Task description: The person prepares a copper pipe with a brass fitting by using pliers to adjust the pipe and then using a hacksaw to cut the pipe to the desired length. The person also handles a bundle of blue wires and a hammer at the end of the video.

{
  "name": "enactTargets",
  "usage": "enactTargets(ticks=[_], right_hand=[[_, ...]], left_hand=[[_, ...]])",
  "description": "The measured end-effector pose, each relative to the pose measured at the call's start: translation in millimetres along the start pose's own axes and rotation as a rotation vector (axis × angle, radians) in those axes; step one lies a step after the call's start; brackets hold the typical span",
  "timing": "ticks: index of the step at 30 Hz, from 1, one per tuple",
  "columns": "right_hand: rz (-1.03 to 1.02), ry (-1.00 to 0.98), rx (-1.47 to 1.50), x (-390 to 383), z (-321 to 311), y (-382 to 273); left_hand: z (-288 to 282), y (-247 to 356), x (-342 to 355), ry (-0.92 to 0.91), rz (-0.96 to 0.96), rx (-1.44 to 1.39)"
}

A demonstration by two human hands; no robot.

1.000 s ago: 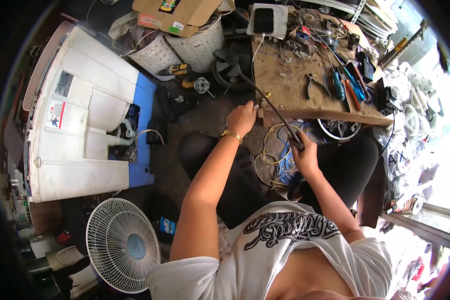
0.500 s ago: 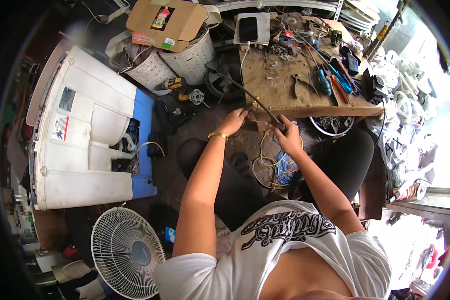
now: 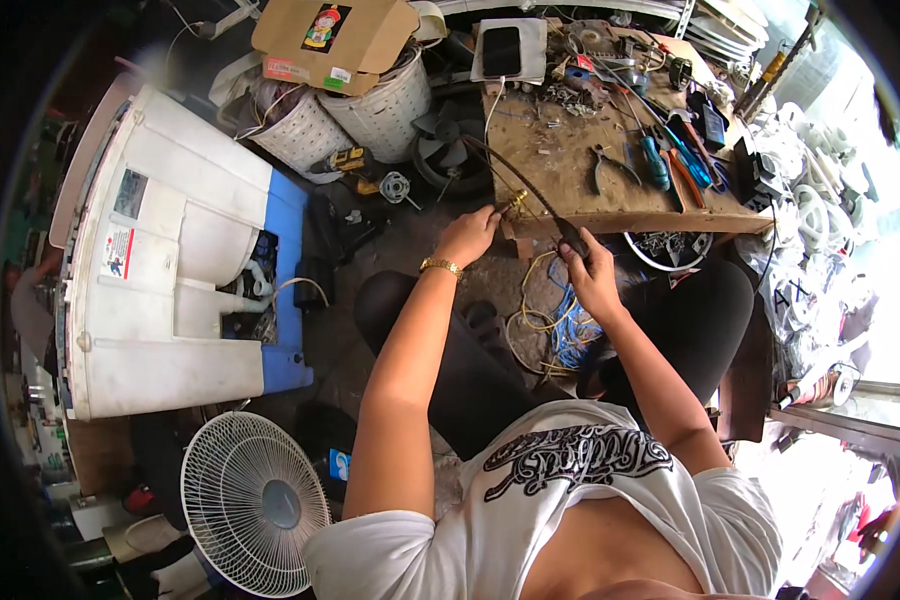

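At the front left corner of the wooden workbench [image 3: 550, 172], my left hand [image 3: 467, 238] is closed with its fingertips on a small brass-coloured fitting [image 3: 516, 203]. My right hand [image 3: 592, 272] grips the dark handle of what looks like a hacksaw [image 3: 532, 184]. Its curved brown frame arches up and away to the left, with a thin straight line like a blade beneath it. That thin part passes close by the fitting; whether they touch I cannot tell.
Pliers [image 3: 615, 170], screwdrivers and cutters lie on the bench, behind them a phone [image 3: 500, 50] and loose metal parts. A white-and-blue machine housing [image 3: 150, 340] stands left, near a fan [image 3: 280, 505]. A yellow drill [image 3: 350, 162] and coiled wires [image 3: 570, 335] are on the floor.
The saw has turned in my right hand, so its curved frame and thin lower line now show apart. My right hand has shifted slightly right; the brass fitting shows more clearly.
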State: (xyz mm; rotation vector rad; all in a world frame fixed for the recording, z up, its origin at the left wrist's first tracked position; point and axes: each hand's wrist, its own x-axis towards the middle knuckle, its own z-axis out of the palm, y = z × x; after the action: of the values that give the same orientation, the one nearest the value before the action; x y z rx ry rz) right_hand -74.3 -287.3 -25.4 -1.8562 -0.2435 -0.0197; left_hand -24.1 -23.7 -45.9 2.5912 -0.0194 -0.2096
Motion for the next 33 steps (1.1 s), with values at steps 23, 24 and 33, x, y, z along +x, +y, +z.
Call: enactTargets(ticks=[23,24,33], right_hand=[[-0.070,-0.032,-0.103,-5.5,14.2,0.7],[-0.068,-0.038,-0.132,-11.5,11.8,0.2],[-0.141,-0.007,-0.159,31.2,37.7,-6.9]], left_hand=[[8.4,14.2,-6.3,0.160,-0.035,0.120],[6.5,14.2,-5.6,0.132,-0.038,0.140],[4.5,20.5,-2.4,0.126,-0.007,0.164]])
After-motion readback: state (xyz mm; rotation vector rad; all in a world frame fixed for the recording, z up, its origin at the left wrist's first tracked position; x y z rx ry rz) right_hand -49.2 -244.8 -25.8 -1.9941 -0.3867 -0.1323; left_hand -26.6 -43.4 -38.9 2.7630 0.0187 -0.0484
